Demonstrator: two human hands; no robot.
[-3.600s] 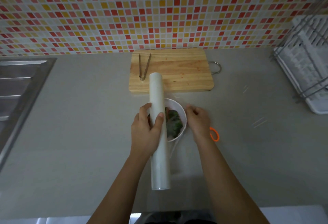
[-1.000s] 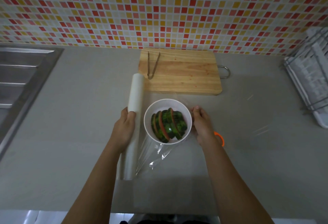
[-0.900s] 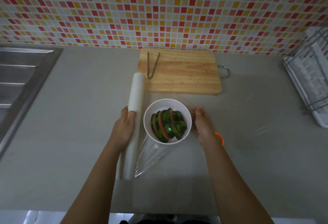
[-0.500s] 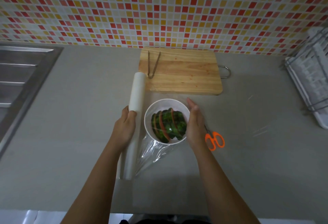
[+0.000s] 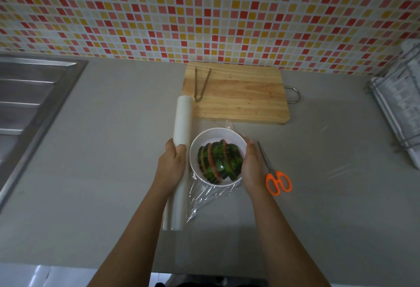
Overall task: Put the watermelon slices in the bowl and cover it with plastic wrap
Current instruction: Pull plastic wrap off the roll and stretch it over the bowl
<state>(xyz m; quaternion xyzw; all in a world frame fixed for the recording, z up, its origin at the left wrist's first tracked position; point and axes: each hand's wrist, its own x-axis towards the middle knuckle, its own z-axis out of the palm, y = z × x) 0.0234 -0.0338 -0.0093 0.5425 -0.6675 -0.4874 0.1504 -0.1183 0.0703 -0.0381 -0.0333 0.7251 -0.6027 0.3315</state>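
A white bowl [image 5: 204, 136] stands on the grey counter and holds several watermelon slices [image 5: 219, 162] set on edge, green rind up. Clear plastic wrap [image 5: 205, 198] stretches from the roll across the bowl and bunches at its near and far sides. My left hand [image 5: 171, 164] grips the white plastic wrap roll [image 5: 181, 123], which lies on the counter just left of the bowl. My right hand [image 5: 252, 168] presses against the bowl's right side with its fingers along the rim, over the wrap.
A wooden cutting board [image 5: 241, 95] with metal tongs [image 5: 201, 86] lies behind the bowl. Orange-handled scissors [image 5: 276, 178] lie right of my right hand. A steel sink [image 5: 29, 109] is at the left, a dish rack [image 5: 400, 107] at the right edge.
My left hand drew the roll from over the bowl to its left side. My right hand moved in from the counter onto the bowl's right side, uncovering the scissors.
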